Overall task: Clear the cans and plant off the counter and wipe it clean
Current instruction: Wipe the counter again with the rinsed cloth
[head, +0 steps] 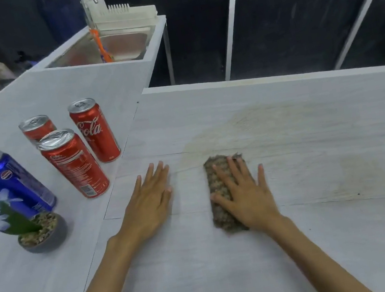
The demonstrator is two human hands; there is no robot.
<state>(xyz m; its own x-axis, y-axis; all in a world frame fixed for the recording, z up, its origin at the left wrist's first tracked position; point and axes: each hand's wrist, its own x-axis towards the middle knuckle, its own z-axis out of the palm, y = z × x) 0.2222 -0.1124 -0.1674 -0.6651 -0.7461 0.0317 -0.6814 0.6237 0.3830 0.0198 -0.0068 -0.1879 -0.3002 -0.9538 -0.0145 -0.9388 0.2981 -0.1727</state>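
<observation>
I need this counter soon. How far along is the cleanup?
Done: cans and plant stand aside, on the left. In hand: right hand presses a cloth flat on the counter, left hand rests beside it. Remaining: brownish stains beyond the cloth.

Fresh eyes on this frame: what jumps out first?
The right hand presses a brownish cloth flat on the white counter at mid-frame, with the left hand resting open beside it. Just beyond the cloth, a faint brown stain spreads across the surface. At far left, three red cans, a blue can and a small potted plant with purple flowers stand grouped together.
</observation>
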